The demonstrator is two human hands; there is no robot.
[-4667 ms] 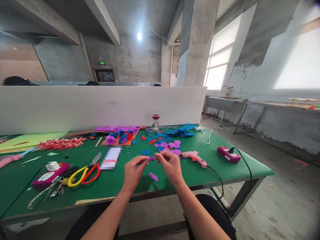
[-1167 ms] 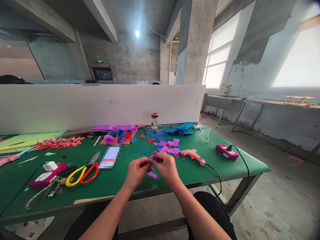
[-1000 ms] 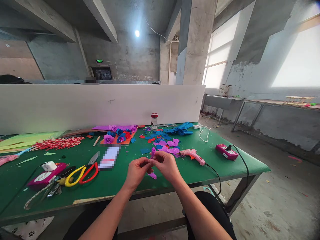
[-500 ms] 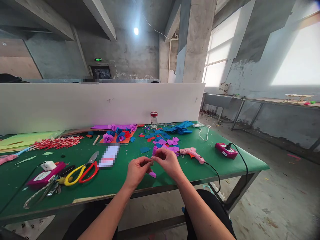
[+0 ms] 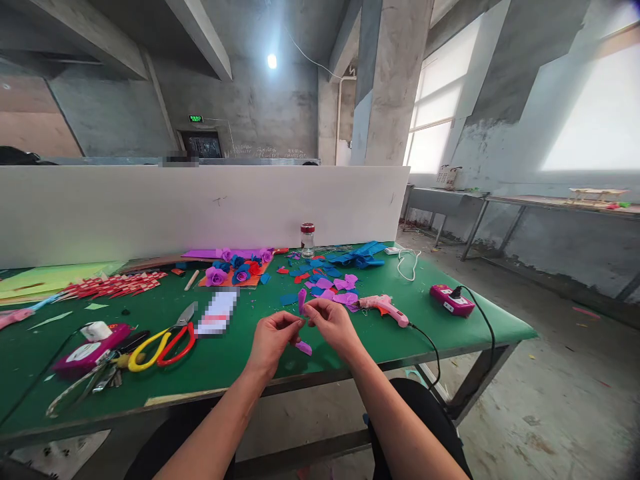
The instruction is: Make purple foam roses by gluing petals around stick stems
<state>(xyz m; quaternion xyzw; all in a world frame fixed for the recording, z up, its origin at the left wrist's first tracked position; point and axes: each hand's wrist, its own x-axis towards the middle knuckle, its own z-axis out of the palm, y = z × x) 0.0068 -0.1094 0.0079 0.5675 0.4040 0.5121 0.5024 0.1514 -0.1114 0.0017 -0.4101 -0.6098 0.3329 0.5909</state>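
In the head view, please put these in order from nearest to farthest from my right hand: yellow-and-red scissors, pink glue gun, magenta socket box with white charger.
From your right hand:
1. Pink glue gun, just to its right.
2. Yellow-and-red scissors, left, beyond your left hand.
3. Magenta socket box, farther left.

The purple roll's (image 5: 302, 297) lower end is hidden at the right hand's (image 5: 332, 324) fingertips. Whether the left hand (image 5: 273, 339) pinches anything is too small to tell. The white sheet (image 5: 219, 311) is pixelated. Yellow paper (image 5: 47, 281) and table (image 5: 230, 363) are cut by the left edge. Wall writing (image 5: 270, 153) is illegible.
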